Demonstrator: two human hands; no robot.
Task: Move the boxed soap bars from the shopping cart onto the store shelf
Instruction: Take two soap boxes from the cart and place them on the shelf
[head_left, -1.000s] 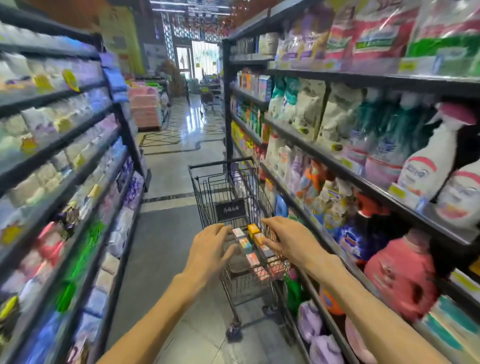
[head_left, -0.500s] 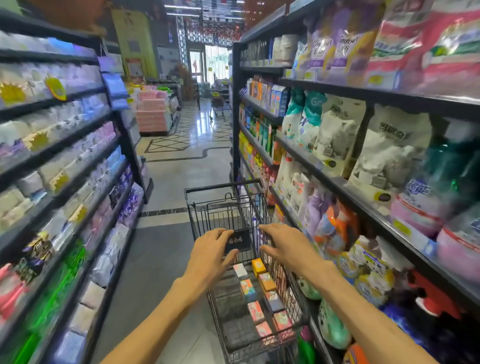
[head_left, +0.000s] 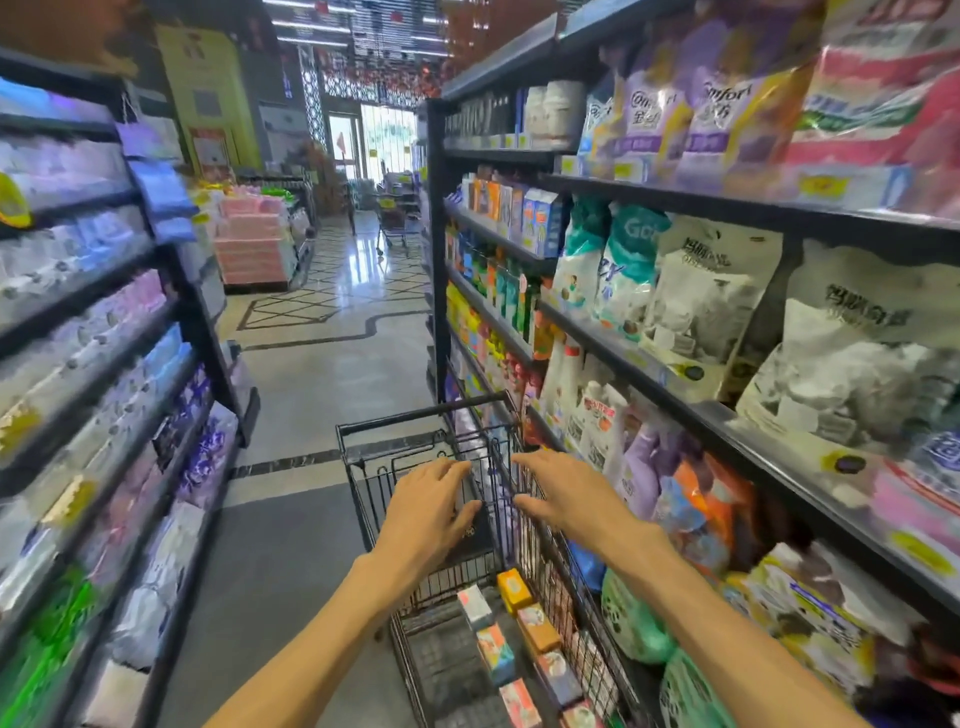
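Note:
A black wire shopping cart (head_left: 395, 423) stands in the aisle against the right-hand store shelf (head_left: 748, 426). Several boxed soap bars (head_left: 514, 629) lie in two rows on the cart's floor, orange, white, teal and pink. My left hand (head_left: 428, 512) and my right hand (head_left: 566, 493) are stretched out over the cart, above and beyond the boxes, fingers straight and slightly spread. Neither hand holds anything. The nearest boxes run off the bottom of the frame.
The right shelf is packed with detergent bags (head_left: 701, 291), bottles and refill pouches (head_left: 644, 467). Another shelf unit (head_left: 98, 364) with wrapped packs lines the left side. The tiled aisle floor (head_left: 332, 364) runs ahead to a pink stacked display (head_left: 254, 244) and a distant cart.
The view has tilted up and moved forward along the aisle. The cart and soap boxes sit lower in frame. Both hands stay open over the cart, now further past the boxes.

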